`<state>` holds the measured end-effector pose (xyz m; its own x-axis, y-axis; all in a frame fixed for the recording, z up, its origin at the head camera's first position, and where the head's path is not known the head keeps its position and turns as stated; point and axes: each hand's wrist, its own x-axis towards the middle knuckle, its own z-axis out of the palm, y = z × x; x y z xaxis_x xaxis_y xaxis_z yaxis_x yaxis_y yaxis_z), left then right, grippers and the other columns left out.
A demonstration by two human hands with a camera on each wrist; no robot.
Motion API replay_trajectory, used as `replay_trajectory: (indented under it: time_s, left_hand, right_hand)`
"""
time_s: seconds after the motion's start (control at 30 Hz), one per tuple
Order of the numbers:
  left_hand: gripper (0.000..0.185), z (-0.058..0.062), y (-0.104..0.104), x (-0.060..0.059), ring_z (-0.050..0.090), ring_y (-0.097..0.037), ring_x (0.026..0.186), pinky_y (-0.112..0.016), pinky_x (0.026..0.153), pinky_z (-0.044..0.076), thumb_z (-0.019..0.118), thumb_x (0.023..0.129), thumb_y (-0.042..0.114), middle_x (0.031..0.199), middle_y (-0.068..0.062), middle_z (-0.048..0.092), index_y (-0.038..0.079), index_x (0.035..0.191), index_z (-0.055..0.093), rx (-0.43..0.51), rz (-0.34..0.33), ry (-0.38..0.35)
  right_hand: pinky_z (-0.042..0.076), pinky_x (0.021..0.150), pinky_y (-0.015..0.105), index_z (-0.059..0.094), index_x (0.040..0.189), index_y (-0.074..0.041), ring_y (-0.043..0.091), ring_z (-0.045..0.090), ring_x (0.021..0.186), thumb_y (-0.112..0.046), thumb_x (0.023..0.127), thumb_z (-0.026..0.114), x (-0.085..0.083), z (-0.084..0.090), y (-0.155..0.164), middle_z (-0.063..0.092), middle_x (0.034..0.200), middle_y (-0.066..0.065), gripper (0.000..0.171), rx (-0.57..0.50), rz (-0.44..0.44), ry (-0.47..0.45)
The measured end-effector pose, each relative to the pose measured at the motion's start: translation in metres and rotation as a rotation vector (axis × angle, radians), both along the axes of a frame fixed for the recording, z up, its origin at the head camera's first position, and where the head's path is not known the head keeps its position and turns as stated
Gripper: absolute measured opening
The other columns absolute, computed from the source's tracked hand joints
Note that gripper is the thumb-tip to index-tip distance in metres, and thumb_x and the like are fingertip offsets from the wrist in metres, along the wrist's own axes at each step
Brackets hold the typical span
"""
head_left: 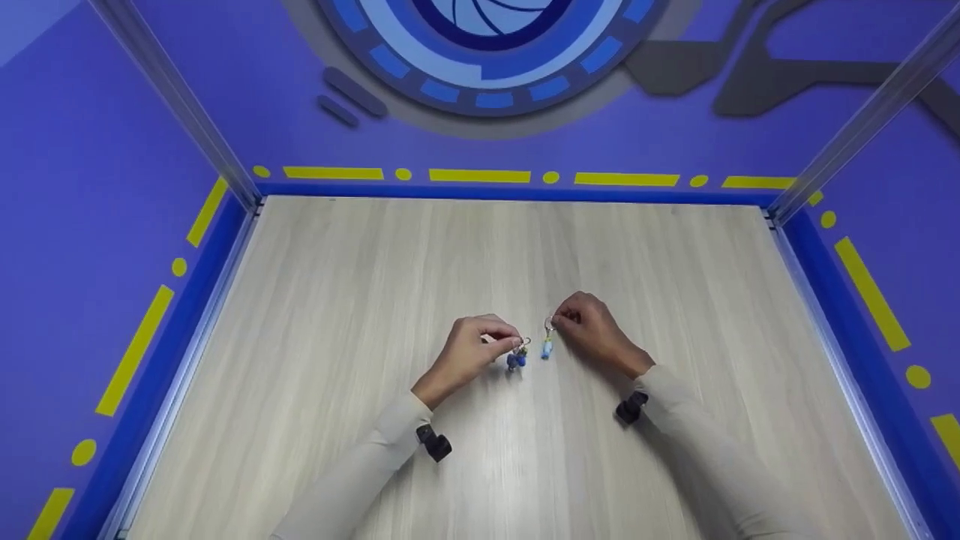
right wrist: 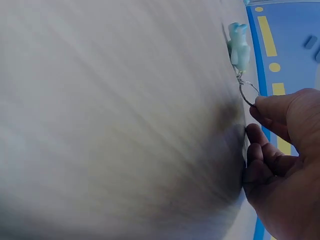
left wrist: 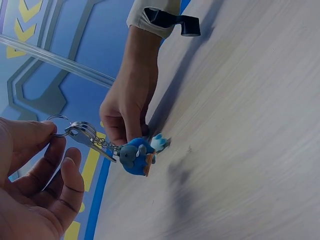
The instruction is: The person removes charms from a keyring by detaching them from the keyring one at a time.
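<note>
My left hand (head_left: 471, 346) pinches a metal key ring between thumb and fingertip. From it hang a silver key (left wrist: 82, 136), several smaller rings, and a short chain with a round blue and grey animal figure (left wrist: 131, 159). To its right, my right hand (head_left: 596, 331) pinches another metal ring (right wrist: 243, 95) by its edge. A small pale blue animal charm (right wrist: 240, 47) is attached to that ring and lies at the tabletop. In the head view, the dark blue figure and the pale charm (head_left: 547, 349) are a short gap apart.
A pale wood-grain table (head_left: 360, 270) lies under both hands. Blue-purple panels (head_left: 247, 90) with yellow dashes stand along its back and sides, with metal posts at the back corners. Each sleeve carries a black wrist camera (head_left: 435, 444).
</note>
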<state>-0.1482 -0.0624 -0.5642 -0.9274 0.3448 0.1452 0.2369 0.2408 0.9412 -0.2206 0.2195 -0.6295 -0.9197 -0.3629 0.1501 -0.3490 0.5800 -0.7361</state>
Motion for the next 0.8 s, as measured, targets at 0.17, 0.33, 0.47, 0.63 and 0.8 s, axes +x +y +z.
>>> replay_trajectory:
  time_s: [0.17, 0.33, 0.47, 0.63, 0.8]
  left_hand:
    - [0.006, 0.001, 0.000, 0.001, 0.072, -0.011, 0.091, -0.029, 0.082, 0.055, 0.082, 0.101, 0.012, 0.098, 0.004, 0.080, 0.011, 0.101, 0.088, 0.002, 0.005, 0.011]
    - [0.007, -0.001, 0.000, 0.003, 0.072, -0.012, 0.091, -0.033, 0.083, 0.057, 0.081, 0.101, 0.010, 0.099, 0.001, 0.080, 0.006, 0.101, 0.087, 0.017, 0.005, 0.006]
    - [0.008, -0.003, 0.002, 0.003, 0.072, -0.012, 0.091, -0.039, 0.086, 0.057, 0.082, 0.100, 0.010, 0.099, -0.001, 0.081, 0.003, 0.101, 0.087, 0.025, -0.002, -0.004]
    - [0.008, -0.003, 0.003, 0.003, 0.071, -0.011, 0.090, -0.039, 0.086, 0.057, 0.082, 0.100, 0.011, 0.099, -0.001, 0.081, 0.005, 0.101, 0.087, 0.032, -0.007, 0.001]
    - [0.008, -0.002, 0.003, 0.002, 0.070, -0.010, 0.091, -0.034, 0.083, 0.055, 0.082, 0.101, 0.011, 0.099, 0.000, 0.081, 0.005, 0.101, 0.087, 0.038, -0.009, 0.002]
  right_hand:
    - [0.047, 0.085, 0.041, 0.077, 0.096, -0.004, 0.024, 0.060, 0.092, -0.003, 0.100, 0.077, -0.003, -0.001, -0.003, 0.069, 0.096, 0.009, 0.004, 0.015, -0.033, 0.023]
    - [0.049, 0.085, 0.039, 0.078, 0.099, -0.002, 0.024, 0.063, 0.093, -0.001, 0.099, 0.078, -0.002, -0.004, -0.005, 0.071, 0.098, 0.010, 0.001, -0.026, -0.062, 0.021]
    - [0.047, 0.083, 0.036, 0.078, 0.104, -0.001, 0.022, 0.061, 0.093, -0.004, 0.101, 0.078, 0.005, -0.005, -0.006, 0.071, 0.100, 0.008, 0.005, -0.029, -0.074, 0.021]
    - [0.044, 0.082, 0.036, 0.079, 0.105, -0.003, 0.021, 0.057, 0.091, -0.006, 0.102, 0.078, 0.020, -0.003, -0.011, 0.070, 0.099, 0.005, 0.005, -0.035, -0.062, 0.048]
    - [0.049, 0.086, 0.036, 0.077, 0.107, 0.000, 0.024, 0.063, 0.096, 0.001, 0.101, 0.077, 0.037, 0.006, -0.020, 0.074, 0.103, 0.011, 0.006, -0.108, 0.043, 0.093]
